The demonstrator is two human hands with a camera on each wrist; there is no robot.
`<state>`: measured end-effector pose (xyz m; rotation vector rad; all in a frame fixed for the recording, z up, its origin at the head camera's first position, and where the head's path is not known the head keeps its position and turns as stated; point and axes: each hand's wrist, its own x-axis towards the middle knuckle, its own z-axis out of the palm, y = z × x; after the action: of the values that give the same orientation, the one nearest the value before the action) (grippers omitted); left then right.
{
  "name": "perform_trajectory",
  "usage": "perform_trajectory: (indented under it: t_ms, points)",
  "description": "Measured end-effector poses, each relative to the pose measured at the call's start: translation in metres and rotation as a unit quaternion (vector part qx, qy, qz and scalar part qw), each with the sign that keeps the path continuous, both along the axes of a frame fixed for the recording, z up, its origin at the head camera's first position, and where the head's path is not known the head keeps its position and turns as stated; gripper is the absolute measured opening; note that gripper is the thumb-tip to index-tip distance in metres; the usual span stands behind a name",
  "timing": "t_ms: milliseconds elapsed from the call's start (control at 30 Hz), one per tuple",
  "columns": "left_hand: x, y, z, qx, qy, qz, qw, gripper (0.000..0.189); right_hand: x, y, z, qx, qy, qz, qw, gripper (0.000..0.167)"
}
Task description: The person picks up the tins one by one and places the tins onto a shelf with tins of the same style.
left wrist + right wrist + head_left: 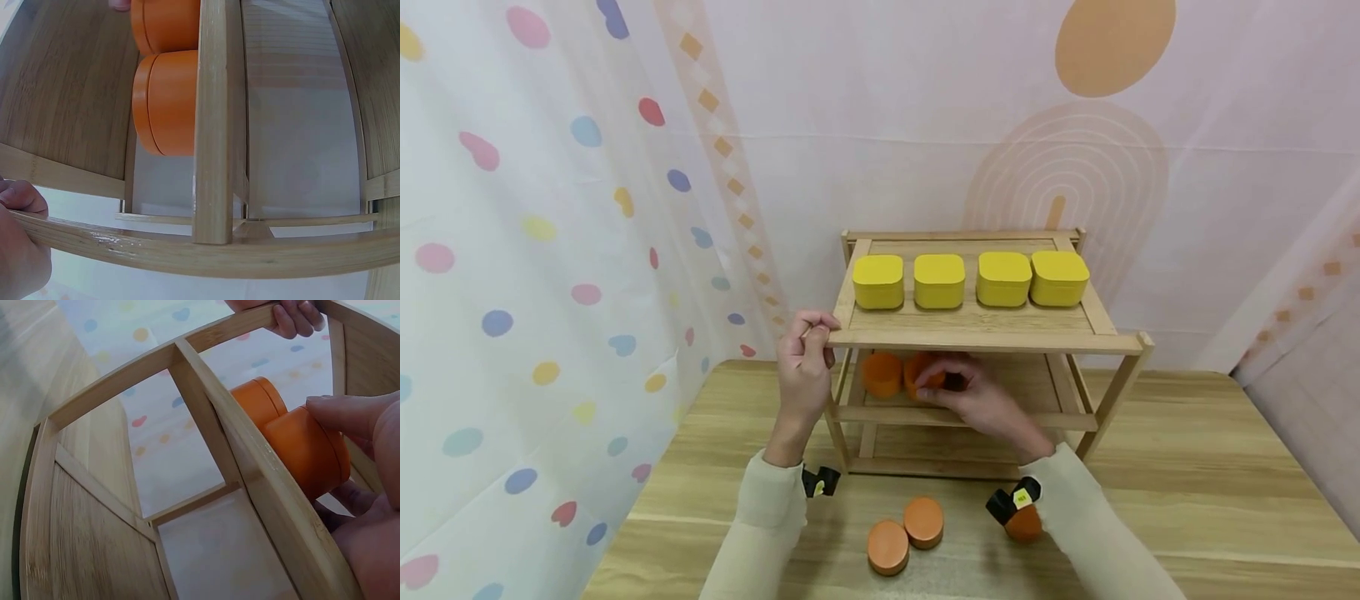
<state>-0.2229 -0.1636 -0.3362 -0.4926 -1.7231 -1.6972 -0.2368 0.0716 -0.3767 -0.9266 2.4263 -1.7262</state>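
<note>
My left hand [805, 371] grips the front left corner of the wooden rack's top shelf [970, 340]. On the middle shelf [1007, 383], my right hand [981, 400] holds a round orange lidded tin [306, 450] between thumb and fingers. A second orange tin [882, 375] stands just left of it, also seen as the closer orange tin [172, 103] in the left wrist view. In the right wrist view, the thumb [350, 415] lies over the held tin's lid edge, while other fingers reach under its far side.
Several yellow rounded-square tins [939, 282] line the top shelf. On the table [700, 517] in front of the rack sit two orange tins, a left one [888, 547] and a right one [923, 522], close together. Another orange tin [1024, 525] is partly hidden below my right wrist. Patterned curtains [887, 108] hang behind.
</note>
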Motion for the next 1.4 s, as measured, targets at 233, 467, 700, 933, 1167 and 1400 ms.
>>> perform_trajectory:
  t_ms: [233,467,700,933,1167,1400]
  points:
    - [-0.0003,-0.0006,0.0008,-0.001,0.015,-0.005,0.9999,0.021,0.0017,-0.0024,-0.0004,0.016,-0.009,-0.009,0.9998,0.01]
    - [-0.0011,0.0002,0.0004,-0.001,0.012,-0.006,0.9999,0.021,0.0017,-0.0029,0.0008,0.016,-0.007,-0.008,0.9998,0.012]
    - [-0.0008,0.0008,0.0008,0.005,0.004,-0.008,0.9999,0.021,0.0014,-0.001,0.0011,0.019,0.002,-0.004,0.9998,0.014]
    - [-0.0011,0.0004,0.0007,0.002,0.005,-0.007,1.0,0.021,0.0012,0.0016,0.0008,0.001,-0.005,0.012,0.9999,0.021]
    - [-0.0017,0.0001,0.0022,-0.001,0.001,0.002,1.0,0.022,0.0027,0.0043,0.0006,-0.016,-0.015,-0.011,0.9997,0.025]
    - [-0.0005,0.0002,0.001,0.004,0.01,0.001,0.9999,0.021,0.0064,0.0054,0.0,0.001,-0.01,-0.024,0.9996,0.029]
